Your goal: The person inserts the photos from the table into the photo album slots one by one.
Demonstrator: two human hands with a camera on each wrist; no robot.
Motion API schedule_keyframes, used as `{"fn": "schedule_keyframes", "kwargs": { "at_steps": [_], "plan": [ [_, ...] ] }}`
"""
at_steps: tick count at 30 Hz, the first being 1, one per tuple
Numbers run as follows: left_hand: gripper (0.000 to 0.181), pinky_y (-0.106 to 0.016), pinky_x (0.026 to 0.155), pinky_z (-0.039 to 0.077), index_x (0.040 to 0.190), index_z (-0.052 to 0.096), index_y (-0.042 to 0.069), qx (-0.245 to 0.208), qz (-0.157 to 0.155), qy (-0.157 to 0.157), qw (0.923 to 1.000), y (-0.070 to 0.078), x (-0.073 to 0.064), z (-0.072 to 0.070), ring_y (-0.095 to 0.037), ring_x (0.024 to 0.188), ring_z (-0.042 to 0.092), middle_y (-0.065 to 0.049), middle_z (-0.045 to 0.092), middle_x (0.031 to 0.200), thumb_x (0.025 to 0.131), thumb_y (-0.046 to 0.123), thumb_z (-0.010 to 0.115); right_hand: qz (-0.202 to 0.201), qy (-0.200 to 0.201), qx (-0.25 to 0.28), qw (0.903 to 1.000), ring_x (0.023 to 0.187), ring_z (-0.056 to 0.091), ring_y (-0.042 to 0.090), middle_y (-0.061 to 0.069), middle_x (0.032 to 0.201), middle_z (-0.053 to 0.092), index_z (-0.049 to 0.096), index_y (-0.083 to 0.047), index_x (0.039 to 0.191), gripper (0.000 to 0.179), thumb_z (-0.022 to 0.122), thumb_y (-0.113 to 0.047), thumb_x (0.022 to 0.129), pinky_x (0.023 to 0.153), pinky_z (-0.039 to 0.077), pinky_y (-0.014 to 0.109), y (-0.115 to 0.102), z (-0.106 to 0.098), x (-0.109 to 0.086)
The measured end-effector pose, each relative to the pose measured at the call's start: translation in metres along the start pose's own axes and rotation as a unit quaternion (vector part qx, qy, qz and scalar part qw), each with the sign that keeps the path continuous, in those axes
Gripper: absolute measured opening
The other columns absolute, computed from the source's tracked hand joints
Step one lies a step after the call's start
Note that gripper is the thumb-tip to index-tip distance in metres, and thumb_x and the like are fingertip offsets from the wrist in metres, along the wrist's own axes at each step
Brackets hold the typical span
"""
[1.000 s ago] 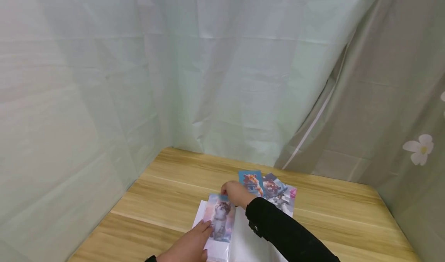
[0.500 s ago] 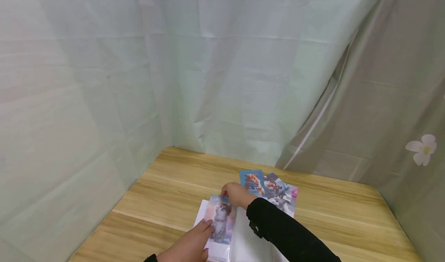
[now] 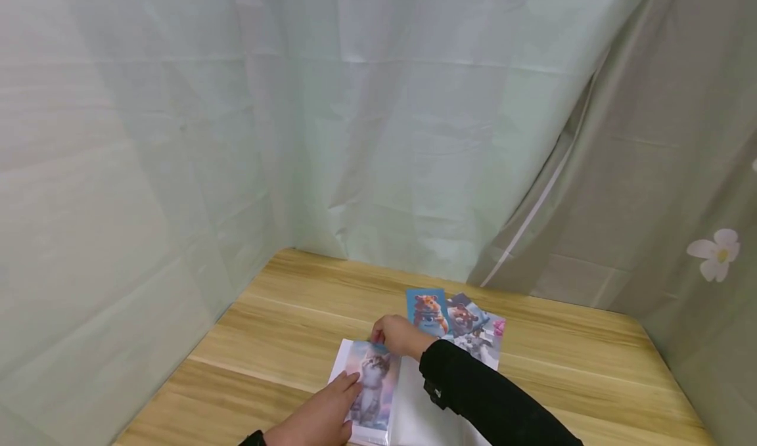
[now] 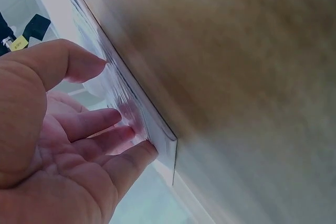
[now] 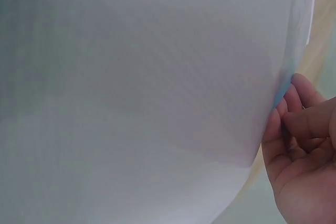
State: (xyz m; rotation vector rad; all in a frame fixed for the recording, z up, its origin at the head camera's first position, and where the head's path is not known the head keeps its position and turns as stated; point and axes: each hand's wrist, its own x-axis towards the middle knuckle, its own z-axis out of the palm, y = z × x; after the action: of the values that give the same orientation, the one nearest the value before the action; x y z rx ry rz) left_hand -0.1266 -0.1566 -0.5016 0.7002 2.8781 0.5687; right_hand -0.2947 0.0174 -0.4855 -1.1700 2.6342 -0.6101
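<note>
A rectangular pink-and-blue kitten card (image 3: 376, 388) points lengthwise away from the person. The right hand (image 3: 399, 335) pinches its far end; the left hand (image 3: 321, 411) touches it, fingers extended.

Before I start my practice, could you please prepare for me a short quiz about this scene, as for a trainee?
1. Multiple choice: which hand is at the far edge of the kitten card? a) left, b) right, c) neither.
2. True or false: this card lies over the right-hand page of the open album.
3. Fill in: in the group of loose cards, the leftmost card has a ___ background.

Key: 1. b, the right hand. 2. False; it lies over the left-hand page. 3. Blue.
</note>
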Motion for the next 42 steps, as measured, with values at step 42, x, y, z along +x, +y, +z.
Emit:
{"fn": "schedule_keyframes", "kwargs": {
  "at_steps": [42],
  "plan": [
    [0.053,-0.049,0.105,0.044,0.135,0.058,-0.003,0.001,-0.003,-0.014,0.9999,-0.001,0.001,-0.001,-0.043,0.135,0.045,-0.023,0.050,0.145,0.087,0.014,0.072,0.006,-0.001,-0.005,1.0000,0.071,0.057,0.005,-0.001,0.078,0.067,0.075,-0.009,0.086,0.028,0.061,0.015,0.086,0.068,0.050,0.020,-0.003,0.000,-0.004]
  ]
}}
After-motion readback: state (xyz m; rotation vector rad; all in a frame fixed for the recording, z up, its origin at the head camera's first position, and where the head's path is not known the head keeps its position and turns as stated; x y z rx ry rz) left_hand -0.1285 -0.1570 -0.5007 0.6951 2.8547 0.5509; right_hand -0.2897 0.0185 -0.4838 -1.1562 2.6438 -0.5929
